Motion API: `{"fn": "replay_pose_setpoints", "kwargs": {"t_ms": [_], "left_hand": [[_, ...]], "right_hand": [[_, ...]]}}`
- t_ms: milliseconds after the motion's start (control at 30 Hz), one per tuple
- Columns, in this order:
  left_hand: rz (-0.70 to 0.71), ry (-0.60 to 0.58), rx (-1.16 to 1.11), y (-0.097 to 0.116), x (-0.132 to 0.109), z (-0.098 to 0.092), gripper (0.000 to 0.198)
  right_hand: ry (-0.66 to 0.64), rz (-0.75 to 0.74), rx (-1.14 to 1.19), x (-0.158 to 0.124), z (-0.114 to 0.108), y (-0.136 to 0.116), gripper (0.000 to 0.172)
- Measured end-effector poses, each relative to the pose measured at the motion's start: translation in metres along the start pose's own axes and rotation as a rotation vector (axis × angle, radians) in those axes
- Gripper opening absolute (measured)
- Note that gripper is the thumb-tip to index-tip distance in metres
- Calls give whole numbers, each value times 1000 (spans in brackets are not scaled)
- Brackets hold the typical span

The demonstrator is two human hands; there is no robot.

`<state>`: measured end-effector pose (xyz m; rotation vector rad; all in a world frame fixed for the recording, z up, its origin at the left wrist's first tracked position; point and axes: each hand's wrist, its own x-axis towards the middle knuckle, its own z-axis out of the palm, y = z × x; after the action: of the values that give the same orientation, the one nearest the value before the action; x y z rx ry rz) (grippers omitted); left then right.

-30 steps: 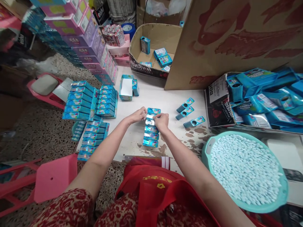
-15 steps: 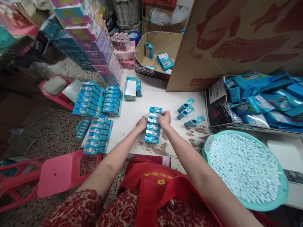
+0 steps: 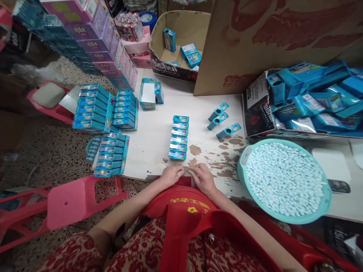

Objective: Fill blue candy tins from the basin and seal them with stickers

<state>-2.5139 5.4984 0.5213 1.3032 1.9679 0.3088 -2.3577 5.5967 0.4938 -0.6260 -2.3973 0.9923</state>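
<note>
At the table's front edge my left hand [image 3: 171, 176] and my right hand [image 3: 204, 179] come close together, fingers closed in pinches. Something thin and pale seems to stretch between the fingertips, too small to make out. Just beyond the hands stands a row of small blue candy boxes [image 3: 179, 138], lined up front to back and touched by neither hand. To its right, three loose blue boxes [image 3: 218, 121] with dark round holes stand apart. Behind and left of the row is an open blue display carton [image 3: 148, 102] with a white inside and a small blue box beside it.
Filled blue display trays [image 3: 113, 155] crowd the table's left side. A turquoise basin [image 3: 243, 170] of pale blue candies sits right, below a carton [image 3: 256, 113] heaped with blue packs. An open carton [image 3: 170, 71] and a tall cardboard sheet [image 3: 221, 71] stand behind. A pink stool [image 3: 68, 204] is at left.
Both hands have let go of the row of boxes and drawn back to the table's front edge, where they meet. The row stays standing. The view has tilted downward.
</note>
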Motion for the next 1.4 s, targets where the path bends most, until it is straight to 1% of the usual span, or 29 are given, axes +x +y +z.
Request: {"fn": "replay_pose_setpoints", "kwargs": {"t_ms": [33, 67, 167, 233, 300, 367, 533, 600, 667, 833, 933, 1033, 1067, 1133, 1200, 1233, 1267, 1333, 1400], "left_hand": [[-25, -14, -23, 0, 5, 2, 29], [-20, -25, -59, -1, 8, 1, 31], [88, -76, -177, -7, 9, -3, 29], [128, -106, -171, -11, 7, -4, 26], [109, -120, -115, -14, 7, -4, 26], [70, -122, -89, -17, 11, -2, 28], [2, -107, -114, -23, 23, 2, 29], [-9, -105, -130, -25, 26, 3, 30], [-11, -103, -136, -28, 28, 5, 29], [-19, -87, -106, -30, 32, 8, 28], [-39, -60, -74, -28, 32, 9, 27], [-49, -24, -44, -20, 23, 8, 28], [-25, 3, -55, -16, 19, 7, 29], [86, 66, -144, -4, 8, 3, 28], [206, 82, -307, 10, 0, -3, 35], [229, 55, -398, 16, -2, -6, 38], [212, 15, -482, 21, -2, -10, 36], [123, -37, -612, 25, 2, -19, 26], [45, -35, -695, 23, 12, -31, 28]], "right_hand": [[-28, -40, -42, -3, 2, 3, 20], [-50, -68, -81, -4, 4, 6, 21], [-78, -95, -196, -3, 9, 13, 24], [-73, -83, -244, -2, 12, 16, 26], [-67, -83, -273, -3, 14, 17, 26], [-84, -131, -325, -5, 16, 17, 24], [-167, -316, -467, -13, 15, 20, 24], [-216, -356, -482, -16, 14, 21, 25], [-248, -357, -467, -18, 15, 22, 24], [-242, -287, -422, -20, 21, 23, 13], [-265, -268, -401, -17, 19, 20, 13], [-284, -220, -359, -13, 5, 10, 16], [-286, -176, -316, -12, -3, 6, 16], [-272, -64, -185, -6, -19, -6, 16], [-214, 49, -32, 4, -34, -17, 16], [-171, 92, 32, 10, -39, -22, 17], [-124, 133, 87, 17, -44, -26, 17], [-19, 223, 169, 33, -48, -30, 19], [82, 322, 227, 50, -46, -31, 23]]}}
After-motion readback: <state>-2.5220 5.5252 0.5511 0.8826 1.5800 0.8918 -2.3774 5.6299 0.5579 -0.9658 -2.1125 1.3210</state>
